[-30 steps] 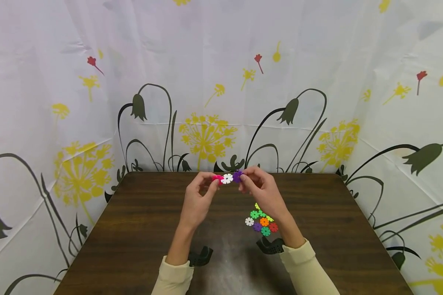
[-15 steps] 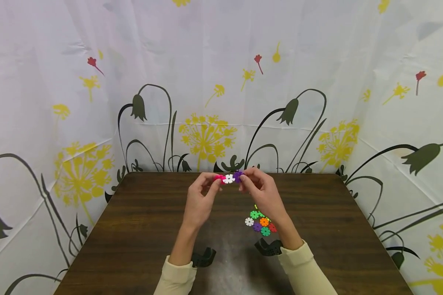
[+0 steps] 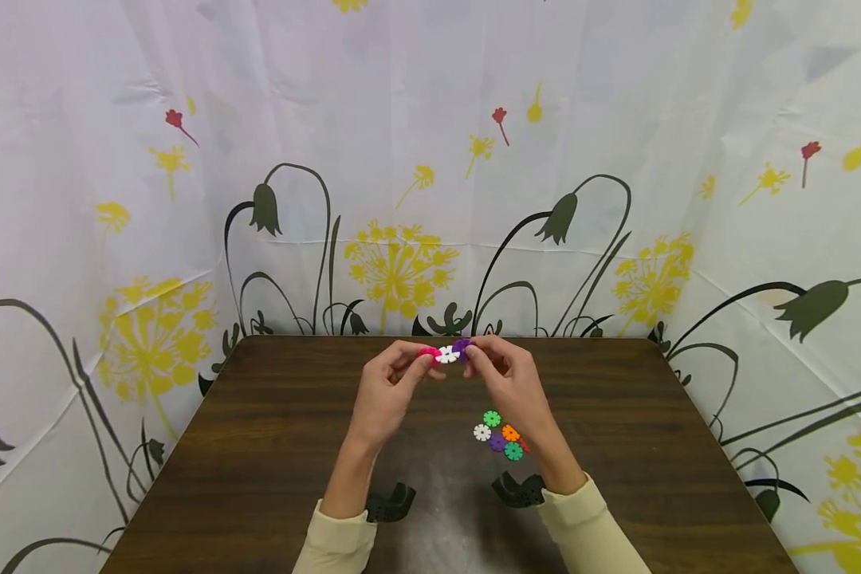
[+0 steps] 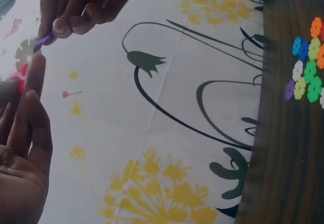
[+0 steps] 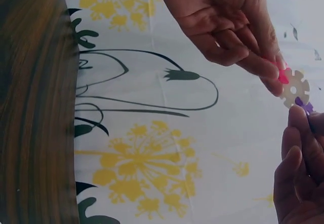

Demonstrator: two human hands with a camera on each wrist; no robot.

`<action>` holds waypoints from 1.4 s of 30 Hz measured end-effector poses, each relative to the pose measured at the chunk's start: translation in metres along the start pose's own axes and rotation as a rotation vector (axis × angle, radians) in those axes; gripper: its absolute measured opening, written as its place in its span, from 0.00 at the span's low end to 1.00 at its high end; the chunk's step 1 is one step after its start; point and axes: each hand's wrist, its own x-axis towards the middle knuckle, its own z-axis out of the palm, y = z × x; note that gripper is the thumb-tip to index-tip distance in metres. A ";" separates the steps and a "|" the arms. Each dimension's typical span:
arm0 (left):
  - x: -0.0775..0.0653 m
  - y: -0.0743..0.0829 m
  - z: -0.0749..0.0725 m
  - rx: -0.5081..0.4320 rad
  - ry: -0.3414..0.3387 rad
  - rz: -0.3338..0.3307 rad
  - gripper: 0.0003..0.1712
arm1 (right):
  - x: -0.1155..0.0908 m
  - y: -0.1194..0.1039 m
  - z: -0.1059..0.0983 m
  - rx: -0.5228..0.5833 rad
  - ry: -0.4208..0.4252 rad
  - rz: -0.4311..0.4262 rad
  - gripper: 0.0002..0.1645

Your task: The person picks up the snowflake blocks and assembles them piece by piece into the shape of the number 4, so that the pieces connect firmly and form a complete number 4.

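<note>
Three notched plastic discs joined in a row are held up between the hands, over the far part of the table. The white disc (image 3: 447,355) sits in the middle. My left hand (image 3: 383,395) pinches the pink disc (image 3: 429,351) at one end between thumb and fingers. At the other end, my right hand (image 3: 513,387) pinches the purple disc (image 3: 461,347). In the right wrist view the white disc (image 5: 295,88) shows its slotted rim, with the pink and purple discs set at an angle to it. Fingertips cover parts of both end discs.
Several loose discs lie on the dark wooden table (image 3: 273,462) below my right forearm, among them a white one (image 3: 482,432), an orange one (image 3: 510,433) and a teal one (image 3: 513,451). My forearm hides others. A flower-printed curtain (image 3: 402,159) stands behind the table.
Both hands have come slightly lower and nearer together with the joined discs. The white disc has tilted. My right forearm now covers more of the loose discs.
</note>
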 end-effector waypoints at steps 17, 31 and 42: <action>0.006 -0.026 -0.006 0.117 -0.033 -0.010 0.09 | 0.007 0.028 0.011 -0.199 -0.118 -0.122 0.18; -0.001 -0.014 -0.080 0.100 0.209 0.022 0.07 | 0.012 0.131 -0.031 -0.679 -0.257 0.337 0.15; -0.009 -0.018 -0.078 0.043 0.224 -0.018 0.06 | -0.005 0.174 -0.013 -0.903 -0.324 0.549 0.25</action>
